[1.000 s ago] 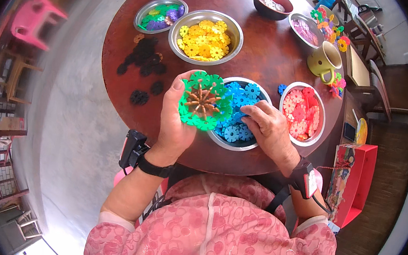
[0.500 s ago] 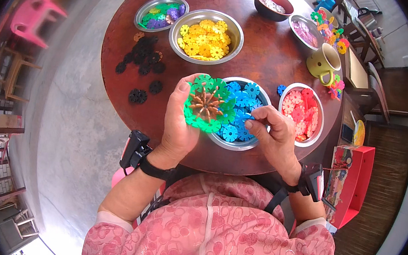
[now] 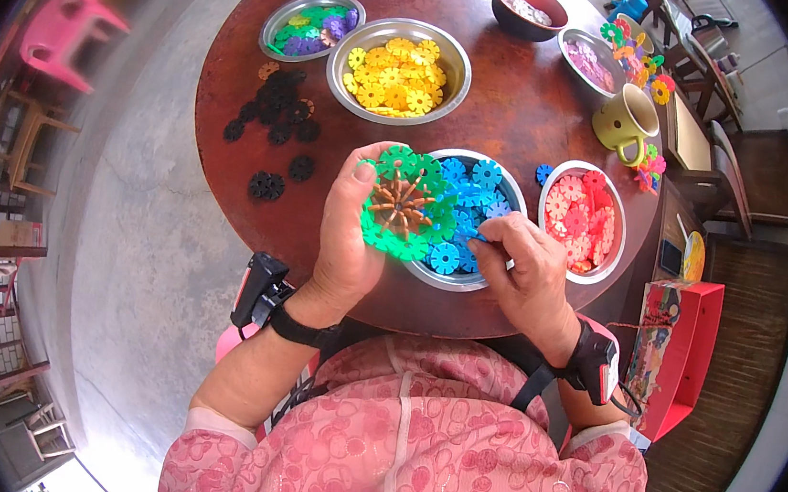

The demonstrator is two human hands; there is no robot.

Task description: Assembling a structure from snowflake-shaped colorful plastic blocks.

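Your left hand (image 3: 348, 241) grips the green snowflake-disc wheel (image 3: 402, 205) with brown spokes, held above the near rim of the steel bowl of blue discs (image 3: 466, 217). Your right hand (image 3: 518, 269) pinches a blue disc (image 3: 478, 247) at that bowl's edge. Squeeze the wheel unevenly and its interlocked discs could pop apart. Beyond, loose black discs (image 3: 277, 123) lie near the yellow-disc bowl (image 3: 401, 69); a careless sweep would scatter them off the round table (image 3: 524, 106).

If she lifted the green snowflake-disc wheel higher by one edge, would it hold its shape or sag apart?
Probably holds: the green wheel keeps its round shape in the left hand, which grips one side only. Likely light thin plastic. Slotted joints might pop if squeezed.
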